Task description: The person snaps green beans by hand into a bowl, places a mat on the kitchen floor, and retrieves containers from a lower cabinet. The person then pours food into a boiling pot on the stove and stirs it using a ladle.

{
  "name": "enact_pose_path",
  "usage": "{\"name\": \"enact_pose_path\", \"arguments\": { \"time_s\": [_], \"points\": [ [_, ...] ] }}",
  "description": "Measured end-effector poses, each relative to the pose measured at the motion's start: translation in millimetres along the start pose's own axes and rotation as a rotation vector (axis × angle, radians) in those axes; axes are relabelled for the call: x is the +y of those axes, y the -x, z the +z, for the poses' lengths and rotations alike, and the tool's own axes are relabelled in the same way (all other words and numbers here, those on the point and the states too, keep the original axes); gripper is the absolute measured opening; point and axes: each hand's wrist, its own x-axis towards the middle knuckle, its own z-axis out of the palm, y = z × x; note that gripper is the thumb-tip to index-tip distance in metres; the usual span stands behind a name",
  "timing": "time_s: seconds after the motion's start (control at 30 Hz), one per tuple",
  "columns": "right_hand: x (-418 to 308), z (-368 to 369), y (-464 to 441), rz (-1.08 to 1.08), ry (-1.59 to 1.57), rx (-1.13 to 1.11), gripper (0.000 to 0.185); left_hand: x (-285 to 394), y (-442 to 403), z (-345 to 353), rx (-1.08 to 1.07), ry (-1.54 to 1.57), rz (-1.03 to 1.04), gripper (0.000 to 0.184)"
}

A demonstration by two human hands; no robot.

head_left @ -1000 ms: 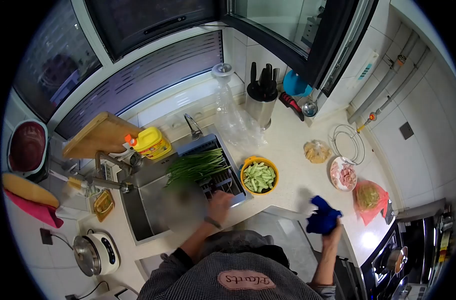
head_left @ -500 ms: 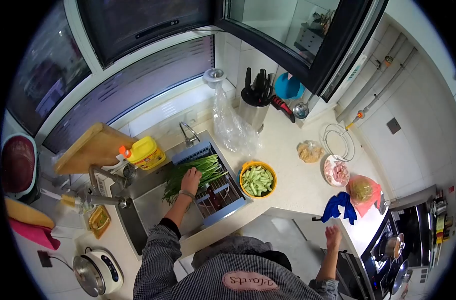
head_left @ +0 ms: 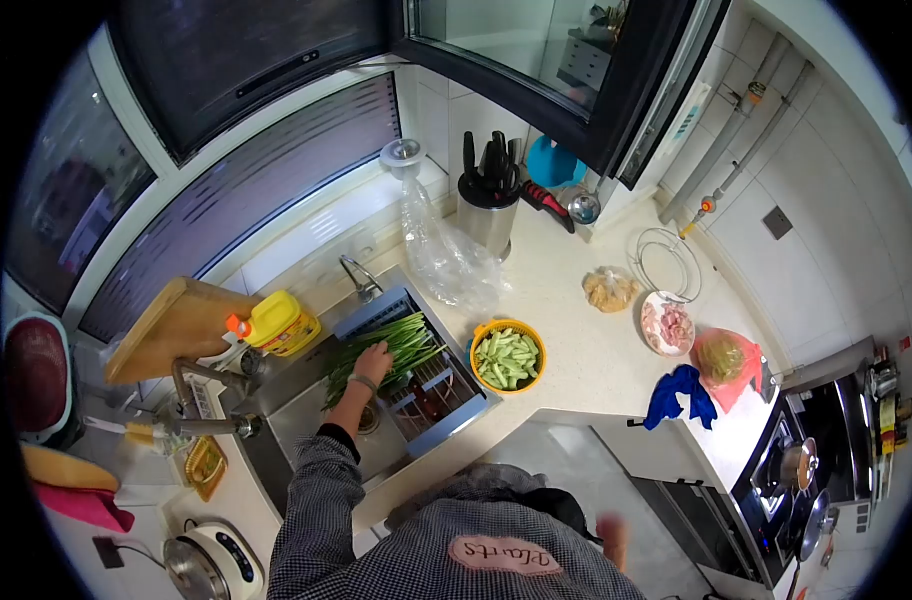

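Long thin green chives (head_left: 404,340) lie across the blue-framed draining rack (head_left: 454,416) and hang over the sink (head_left: 311,420). My left hand (head_left: 373,365) is on the bunch, its fingers curled over the stalks. Part of the grip is hidden by the back of the hand. My right hand (head_left: 613,535) is low beside my body, above the floor, and smeared by motion, so its fingers cannot be made out. Next to the rack stands an orange-yellow basket (head_left: 479,345) of cut pale green vegetable pieces (head_left: 508,358).
A yellow bottle (head_left: 284,325) and a wooden cutting board (head_left: 176,330) stand behind the sink. A knife block (head_left: 488,215) is at the back. On the right counter are a bowl of meat pieces (head_left: 668,325), a blue cloth (head_left: 676,397) and a pink bag (head_left: 724,360).
My right hand has dropped from beside the right counter to near my body. My left hand stays on the chives. The whole view has shifted slightly.
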Motion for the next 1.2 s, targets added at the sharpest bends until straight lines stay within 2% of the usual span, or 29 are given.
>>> {"name": "enact_pose_path", "arguments": {
  "time_s": [0.07, 0.1, 0.17, 0.2, 0.27, 0.3, 0.33, 0.37, 0.4, 0.43, 0.47, 0.5, 0.57, 0.6, 0.63, 0.67, 0.7, 0.73, 0.77, 0.83, 0.9, 0.97, 1.0, 1.1, 1.2],
  "points": [
    [38, -37, -8, -0.092, -0.026, -0.136, 0.018, -5, 2, -3, 0.03, -0.256, 0.226, 0.009],
    [56, -54, -12, -0.112, -0.035, -0.177, 0.018, 3, 9, -9, 0.025, -0.257, 0.226, 0.009],
    [64, -55, -5, -0.02, -0.066, -0.078, 0.017, 45, 28, -34, 0.188, 0.002, 0.247, 0.009],
    [68, -52, 3, 0.07, -0.097, 0.02, 0.017, 63, 30, -41, 0.19, -0.002, 0.249, 0.009],
    [76, -46, 26, 0.251, -0.156, 0.217, 0.018, 97, 30, -51, 0.397, 0.659, 0.378, 0.01],
    [74, -40, 41, 0.341, -0.183, 0.317, 0.019, 116, 28, -58, 0.397, 0.658, 0.379, 0.01],
    [70, -31, 50, 0.339, -0.185, 0.315, 0.019, 136, 22, -67, 0.386, 0.856, 0.42, 0.013],
    [54, -11, 57, 0.37, -0.088, 0.415, 0.021, 150, 12, -75, 0.372, 1.055, 0.46, 0.016],
    [44, 3, 59, 0.399, 0.007, 0.515, 0.022, 158, 0, -81, 0.372, 1.055, 0.465, 0.016],
    [37, 13, 60, 0.398, 0.0, 0.514, 0.022, 165, -15, -85, 0.331, 0.822, 0.37, 0.014],
    [33, 22, 56, 0.372, -0.004, 0.425, 0.023, 172, -32, -88, 0.288, 0.588, 0.278, 0.013],
    [36, 22, 45, 0.345, -0.009, 0.34, 0.024, 179, -56, -90, 0.28, 0.586, 0.288, 0.013],
    [41, 17, 28, 0.288, -0.018, 0.177, 0.026, 188, -100, -89, 0.176, -0.096, 0.041, 0.011],
    [37, 19, 29, 0.254, -0.022, 0.094, 0.027, 195, -106, -87, 0.173, -0.096, 0.055, 0.011],
    [38, 23, 34, 0.248, -0.034, 0.099, 0.027, 202, -112, -85, 0.35, -0.083, 0.168, 0.013],
    [43, 27, 43, -0.154, 0.162, 0.009, 0.027, 207, -117, -84, 0.527, -0.069, 0.28, 0.015],
    [44, 30, 48, -0.352, 0.262, -0.04, 0.027, 206, -124, -79, 0.524, -0.071, 0.293, 0.015],
    [48, 30, 51, -0.555, 0.352, -0.072, 0.026, 201, -127, -73, 0.572, -0.138, 0.422, 0.015],
    [49, 28, 53, -0.513, 0.4, -0.072, 0.027, 194, -130, -67, 0.62, -0.204, 0.551, 0.016],
    [51, 27, 55, -0.472, 0.442, -0.073, 0.027, 195, -106, -81, 0.586, -0.219, 0.56, 0.016],
    [52, 24, 68, -0.206, 0.38, -0.035, 0.027, 189, -91, -90, 0.547, -0.235, 0.565, 0.016],
    [51, 21, 79, -0.029, 0.321, 0.013, 0.027, 174, -88, -95, 0.446, 0.222, 0.512, 0.031],
    [51, 20, 79, 0.029, 0.27, 0.038, 0.027, 180, -71, -102, 0.443, 0.222, 0.515, 0.031],
    [55, 19, 74, 0.113, 0.156, 0.095, 0.026, 193, -13, -128, 0.472, 0.259, 0.453, 0.025],
    [54, 17, 75, 0.124, 0.095, 0.117, 0.026, 187, 0, -128, 0.534, 0.223, 0.446, 0.032]
  ]
}}
